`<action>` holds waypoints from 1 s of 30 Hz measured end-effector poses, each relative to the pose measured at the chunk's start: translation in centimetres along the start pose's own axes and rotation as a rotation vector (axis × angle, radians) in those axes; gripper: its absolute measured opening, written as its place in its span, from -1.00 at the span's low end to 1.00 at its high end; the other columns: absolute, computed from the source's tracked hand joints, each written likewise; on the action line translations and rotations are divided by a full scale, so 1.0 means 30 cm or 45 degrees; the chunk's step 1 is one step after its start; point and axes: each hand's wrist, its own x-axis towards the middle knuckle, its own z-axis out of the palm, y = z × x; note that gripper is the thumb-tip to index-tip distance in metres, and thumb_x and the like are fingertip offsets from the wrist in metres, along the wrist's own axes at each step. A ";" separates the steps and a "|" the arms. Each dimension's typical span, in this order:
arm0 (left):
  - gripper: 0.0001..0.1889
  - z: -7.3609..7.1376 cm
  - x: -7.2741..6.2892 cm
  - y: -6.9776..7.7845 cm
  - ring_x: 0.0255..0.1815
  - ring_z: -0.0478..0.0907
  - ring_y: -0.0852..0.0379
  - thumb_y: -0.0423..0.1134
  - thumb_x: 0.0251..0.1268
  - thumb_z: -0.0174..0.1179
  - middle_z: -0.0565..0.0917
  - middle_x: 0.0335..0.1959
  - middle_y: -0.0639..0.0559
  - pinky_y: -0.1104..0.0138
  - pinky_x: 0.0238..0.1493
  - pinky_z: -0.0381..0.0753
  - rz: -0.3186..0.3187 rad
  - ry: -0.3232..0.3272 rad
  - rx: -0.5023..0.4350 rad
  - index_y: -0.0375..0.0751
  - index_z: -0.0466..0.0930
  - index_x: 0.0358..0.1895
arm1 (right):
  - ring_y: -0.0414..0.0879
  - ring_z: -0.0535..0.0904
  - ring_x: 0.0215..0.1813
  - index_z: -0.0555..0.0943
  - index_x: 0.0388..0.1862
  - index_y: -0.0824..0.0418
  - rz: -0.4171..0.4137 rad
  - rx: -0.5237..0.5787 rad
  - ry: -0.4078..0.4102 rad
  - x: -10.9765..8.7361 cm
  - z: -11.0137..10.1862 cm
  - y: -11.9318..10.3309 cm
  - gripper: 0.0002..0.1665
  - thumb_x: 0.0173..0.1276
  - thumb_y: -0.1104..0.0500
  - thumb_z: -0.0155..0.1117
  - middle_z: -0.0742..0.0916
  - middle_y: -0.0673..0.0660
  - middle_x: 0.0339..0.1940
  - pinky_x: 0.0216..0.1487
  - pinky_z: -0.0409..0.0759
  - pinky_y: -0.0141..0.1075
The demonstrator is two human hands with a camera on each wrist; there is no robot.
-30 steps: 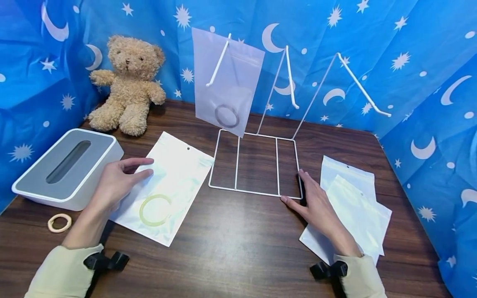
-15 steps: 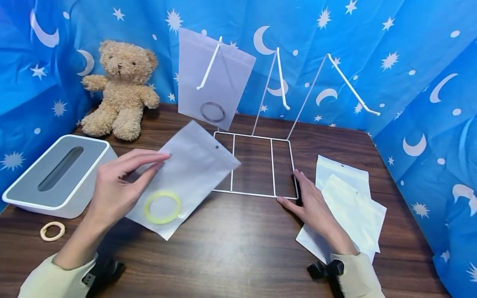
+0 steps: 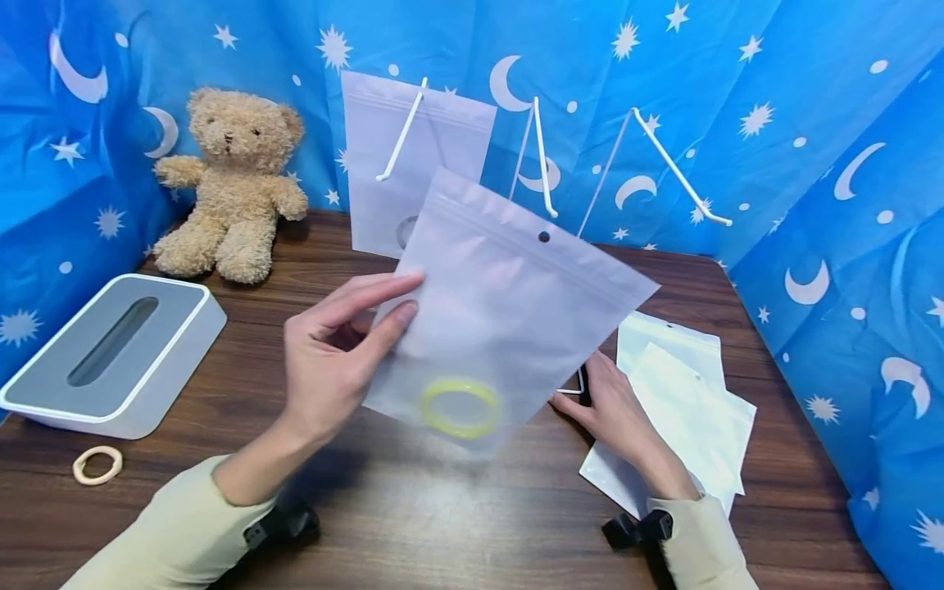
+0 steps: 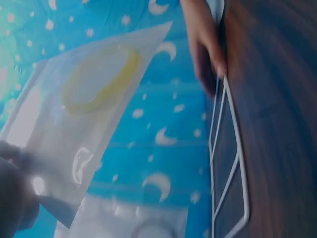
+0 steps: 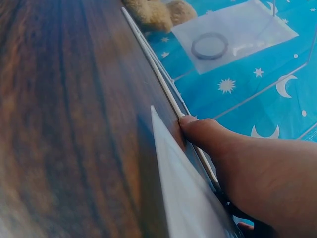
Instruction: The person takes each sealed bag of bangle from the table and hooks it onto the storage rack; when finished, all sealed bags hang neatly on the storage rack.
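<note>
Remotely, I saw the left hand (image 3: 332, 360) pinching the pouch (image 3: 479, 303) by its side edge, sensible for something seemingly light and floppy; the right hand (image 3: 619, 410) gripped the rack (image 4: 239, 152).

yellow ring (image 3: 460, 433) | white rack (image 3: 544, 160) | blue backdrop (image 3: 737, 164), white star-moon print

Pale cream sleeves are worn on both arms: the left sleeve (image 3: 180, 518) is softly creased, and the right sleeve (image 3: 706, 545) is ended at the wrist. A small, blocky black camera (image 3: 289, 521) is fastened at the left cuff, and a similar black device (image 3: 636, 531) at the right. The left grip (image 3: 326, 373) and right grip (image 3: 618, 406) are left uncovered.
</note>
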 end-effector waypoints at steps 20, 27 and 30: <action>-0.73 0.070 0.019 -0.175 -0.48 0.47 0.22 -0.57 0.20 0.28 0.72 -0.11 -0.16 0.48 -0.69 0.24 0.017 0.117 0.029 -0.34 0.73 -0.04 | 0.19 0.04 0.53 0.01 0.60 0.21 0.139 -0.028 -0.096 0.006 -0.013 -0.010 0.16 0.28 -0.36 0.25 0.18 0.28 0.55 0.39 0.10 0.19; -0.77 0.126 0.086 -0.243 -0.58 0.40 0.31 -0.63 0.17 0.26 0.71 -0.14 -0.27 0.56 -0.62 0.28 -0.009 0.230 0.026 -0.55 0.67 -0.08 | 0.21 0.07 0.52 0.05 0.58 0.25 0.140 -0.041 -0.074 0.004 -0.006 -0.006 0.17 0.26 -0.38 0.25 0.21 0.31 0.53 0.38 0.13 0.19; -0.77 0.155 0.126 -0.281 -0.51 0.51 0.34 -0.61 0.18 0.26 0.72 -0.12 -0.24 0.59 -0.59 0.37 -0.072 0.281 -0.016 -0.56 0.66 -0.07 | 0.20 0.07 0.53 0.05 0.58 0.25 0.150 -0.041 -0.077 0.002 -0.003 -0.008 0.17 0.25 -0.39 0.25 0.21 0.30 0.54 0.38 0.13 0.18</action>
